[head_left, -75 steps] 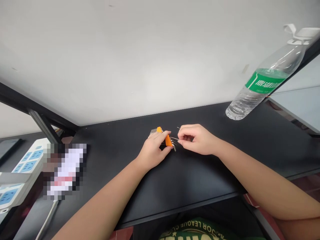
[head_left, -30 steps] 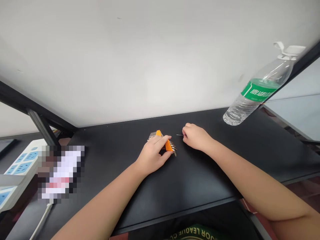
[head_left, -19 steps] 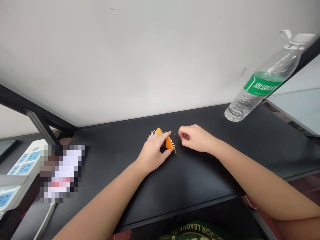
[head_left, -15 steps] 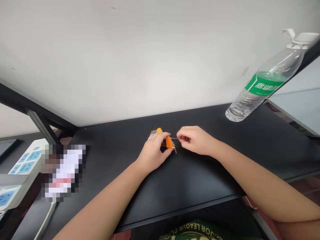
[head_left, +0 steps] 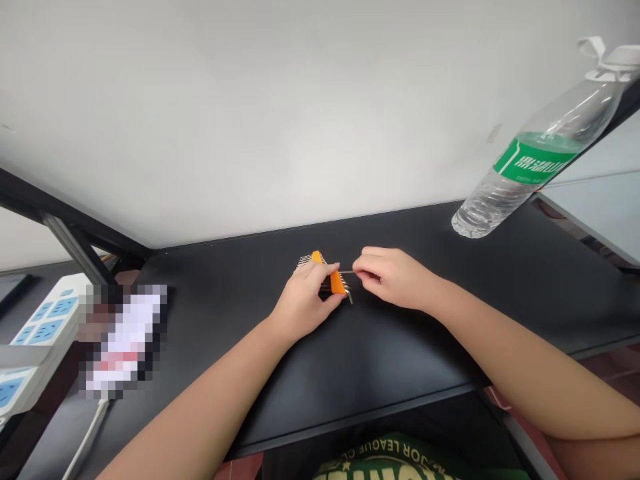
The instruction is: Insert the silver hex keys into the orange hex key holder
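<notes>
An orange hex key holder (head_left: 338, 284) with several silver hex keys (head_left: 349, 293) through it rests on the black tabletop. My left hand (head_left: 306, 293) is closed around it, thumb and index finger on its near part, covering much of the set. My right hand (head_left: 387, 275) is just to the right, thumb and fingertips pinched on the end of one thin hex key (head_left: 346, 272). That key spans the gap between the holder and my right fingertips. Its other end is hidden by my left hand and the holder.
A large clear water bottle (head_left: 537, 157) with a green label stands at the back right. On the left lie a blurred phone-like object (head_left: 125, 337) with a white cable (head_left: 85, 443) and a white power strip (head_left: 53, 327). A pale wall (head_left: 280, 120) rises behind the black tabletop (head_left: 225, 287).
The camera view has shifted slightly. Both hands keep nearly the same places and grips; a little of the thin key still shows between them.
</notes>
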Available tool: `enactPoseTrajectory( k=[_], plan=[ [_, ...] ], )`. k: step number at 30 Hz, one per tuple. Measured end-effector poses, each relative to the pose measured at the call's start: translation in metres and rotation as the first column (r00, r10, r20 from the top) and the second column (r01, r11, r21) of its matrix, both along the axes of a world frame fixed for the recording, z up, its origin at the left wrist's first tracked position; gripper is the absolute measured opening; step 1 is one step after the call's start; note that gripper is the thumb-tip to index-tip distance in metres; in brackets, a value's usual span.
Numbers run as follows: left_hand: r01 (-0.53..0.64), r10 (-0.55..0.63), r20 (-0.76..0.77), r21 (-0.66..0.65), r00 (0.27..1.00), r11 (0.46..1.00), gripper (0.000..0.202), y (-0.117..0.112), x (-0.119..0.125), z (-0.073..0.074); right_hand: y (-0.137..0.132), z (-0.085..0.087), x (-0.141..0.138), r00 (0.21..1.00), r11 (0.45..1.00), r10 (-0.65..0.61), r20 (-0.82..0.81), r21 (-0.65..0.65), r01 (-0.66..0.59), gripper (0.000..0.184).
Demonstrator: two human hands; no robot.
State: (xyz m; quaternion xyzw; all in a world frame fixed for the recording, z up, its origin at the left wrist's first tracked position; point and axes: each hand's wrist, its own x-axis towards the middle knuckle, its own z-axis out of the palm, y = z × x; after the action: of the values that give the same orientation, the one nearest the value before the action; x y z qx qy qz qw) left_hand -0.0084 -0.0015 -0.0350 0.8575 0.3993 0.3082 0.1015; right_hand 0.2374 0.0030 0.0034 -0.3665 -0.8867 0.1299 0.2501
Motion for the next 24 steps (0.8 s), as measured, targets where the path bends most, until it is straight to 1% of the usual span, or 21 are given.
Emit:
enactPoseTrajectory(
  k=[5, 8, 10, 13, 15, 16, 17, 18, 19, 20, 21, 22, 23, 24],
  plan=[
    [0.008, -0.005, -0.054, 0.049, 0.999, 0.999, 0.048, 0.001, -0.001, 0.000, -0.002, -0.002, 0.000, 0.997, 0.994, -0.020, 0.080, 0.106, 0.011, 0.023],
    [0.039, -0.034, -0.077, 0.058, 0.996, 0.998, 0.046, -0.001, 0.001, 0.004, -0.005, -0.002, -0.003, 0.995, 0.994, 0.020, 0.098, 0.107, -0.030, 0.029],
    [0.070, -0.067, -0.066, 0.034, 0.996, 0.997, 0.042, -0.003, 0.003, 0.007, -0.007, -0.002, -0.005, 0.996, 0.995, 0.073, 0.055, 0.058, -0.077, 0.030],
    [0.092, -0.090, -0.058, 0.026, 0.994, 0.995, 0.034, -0.007, 0.005, 0.011, -0.006, -0.004, -0.007, 0.986, 0.989, 0.129, -0.103, -0.055, -0.135, 0.026],
    [0.103, -0.100, -0.050, 0.052, 0.994, 0.993, 0.035, -0.009, 0.006, 0.012, -0.003, -0.006, -0.008, 0.968, 0.975, 0.098, -0.233, -0.173, -0.140, 0.017],
    [0.116, -0.114, -0.036, 0.068, 0.993, 0.991, 0.037, -0.010, 0.006, 0.012, -0.001, -0.008, -0.009, 0.954, 0.955, 0.054, -0.295, -0.262, -0.135, 0.012],
    [0.135, -0.134, -0.016, 0.082, 0.991, 0.987, 0.038, -0.010, 0.006, 0.013, 0.002, -0.010, -0.009, 0.936, 0.915, -0.002, -0.351, -0.379, -0.140, 0.013],
    [0.155, -0.157, 0.007, 0.095, 0.988, 0.983, 0.040, -0.010, 0.006, 0.013, 0.004, -0.013, -0.010, 0.917, 0.847, -0.061, -0.394, -0.507, -0.161, 0.019],
    [0.175, -0.178, 0.027, 0.109, 0.984, 0.979, 0.040, -0.010, 0.006, 0.014, 0.007, -0.015, -0.010, 0.900, 0.750, -0.116, -0.420, -0.631, -0.198, 0.027],
    [0.191, -0.197, 0.039, 0.125, 0.980, 0.974, 0.040, -0.010, 0.005, 0.014, 0.010, -0.017, -0.011, 0.888, 0.642, -0.148, -0.435, -0.725, -0.248, 0.033],
    [0.205, -0.213, 0.042, 0.141, 0.976, 0.969, 0.040, -0.010, 0.005, 0.015, 0.011, -0.019, -0.011, 0.885, 0.547, -0.165, -0.436, -0.787, -0.286, 0.037],
    [0.214, -0.222, 0.039, 0.155, 0.974, 0.964, 0.039, -0.010, 0.005, 0.016, 0.013, -0.019, -0.011, 0.885, 0.475, -0.173, -0.433, -0.824, -0.310, 0.040],
    [0.220, -0.228, 0.030, 0.166, 0.973, 0.961, 0.039, -0.010, 0.005, 0.017, 0.013, -0.019, -0.011, 0.887, 0.431, -0.177, -0.426, -0.844, -0.319, 0.041],
    [0.221, -0.228, 0.018, 0.168, 0.974, 0.961, 0.038, -0.010, 0.005, 0.018, 0.014, -0.019, -0.011, 0.890, 0.408, -0.184, -0.416, -0.857, -0.316, 0.041]
  ],
)
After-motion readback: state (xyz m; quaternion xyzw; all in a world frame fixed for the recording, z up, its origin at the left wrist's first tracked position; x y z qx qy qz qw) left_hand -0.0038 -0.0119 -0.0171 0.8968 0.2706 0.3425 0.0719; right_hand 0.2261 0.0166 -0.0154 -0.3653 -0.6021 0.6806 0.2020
